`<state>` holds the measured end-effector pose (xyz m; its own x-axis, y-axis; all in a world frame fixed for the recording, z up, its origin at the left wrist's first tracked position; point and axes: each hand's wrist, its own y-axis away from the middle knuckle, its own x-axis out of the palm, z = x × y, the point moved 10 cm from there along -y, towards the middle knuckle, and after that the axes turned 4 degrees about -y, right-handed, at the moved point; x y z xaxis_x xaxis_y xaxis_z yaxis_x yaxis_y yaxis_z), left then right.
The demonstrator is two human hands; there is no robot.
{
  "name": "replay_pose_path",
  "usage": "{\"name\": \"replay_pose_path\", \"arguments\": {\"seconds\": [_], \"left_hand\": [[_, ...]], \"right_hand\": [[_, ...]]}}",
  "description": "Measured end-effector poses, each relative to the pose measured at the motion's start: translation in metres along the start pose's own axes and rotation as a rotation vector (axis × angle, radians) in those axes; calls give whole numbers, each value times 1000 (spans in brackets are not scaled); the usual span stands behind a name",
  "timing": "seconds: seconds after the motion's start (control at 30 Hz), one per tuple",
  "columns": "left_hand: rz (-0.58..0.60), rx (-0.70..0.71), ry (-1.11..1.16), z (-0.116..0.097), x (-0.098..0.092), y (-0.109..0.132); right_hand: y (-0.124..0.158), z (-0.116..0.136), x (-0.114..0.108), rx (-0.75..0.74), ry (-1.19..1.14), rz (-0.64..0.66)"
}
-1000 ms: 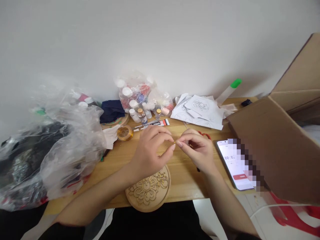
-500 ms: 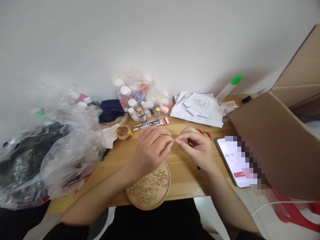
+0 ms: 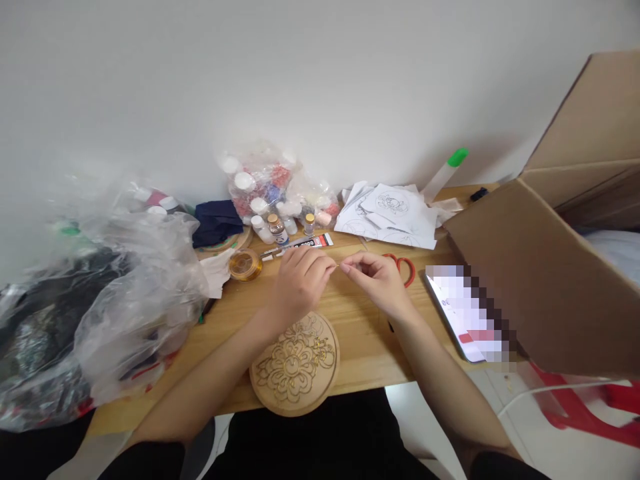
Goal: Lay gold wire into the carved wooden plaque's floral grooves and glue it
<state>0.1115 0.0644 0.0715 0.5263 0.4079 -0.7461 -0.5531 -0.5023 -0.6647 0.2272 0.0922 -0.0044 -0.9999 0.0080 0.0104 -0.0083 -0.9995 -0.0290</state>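
My left hand (image 3: 297, 287) and my right hand (image 3: 380, 283) meet fingertip to fingertip just above the wooden table (image 3: 360, 340). Both are pinched shut on one tiny, thin gold piece that barely shows between them. Right below my hands a round wooden disc (image 3: 295, 363) lies at the table's front edge, with a flower pattern outlined in gold on it. A spool of gold wire (image 3: 245, 265) sits to the left of my left hand. Behind it lies a glue tube (image 3: 300, 245). Red scissors (image 3: 406, 267) lie just beyond my right hand.
A phone (image 3: 465, 313) with a lit screen lies right of my hands, beside a large open cardboard box (image 3: 540, 280). Crumpled plastic bags (image 3: 125, 287) fill the left side. By the wall are a bag of small bottles (image 3: 265, 183), drawing papers (image 3: 393, 213) and a green-capped tube (image 3: 445, 172).
Both hands have drifted slightly up and left in view, still pinched together. The gold piece showed more clearly between the fingertips a second ago.
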Motion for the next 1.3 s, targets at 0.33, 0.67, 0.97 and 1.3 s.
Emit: {"name": "replay_pose_path", "arguments": {"seconds": [0.33, 0.67, 0.97, 1.3], "left_hand": [[-36, -11, 29, 7, 3, 2], [-154, 3, -34, 3, -12, 6], [-222, 40, -88, -2, -19, 8], [-203, 64, -33, -4, -14, 10]], "right_hand": [[-2, -8, -1, 6, -8, -12], [0, 1, 3, -22, 5, 11], [2, 11, 3, -97, 33, 21], [3, 11, 1, -102, 34, 29]]}}
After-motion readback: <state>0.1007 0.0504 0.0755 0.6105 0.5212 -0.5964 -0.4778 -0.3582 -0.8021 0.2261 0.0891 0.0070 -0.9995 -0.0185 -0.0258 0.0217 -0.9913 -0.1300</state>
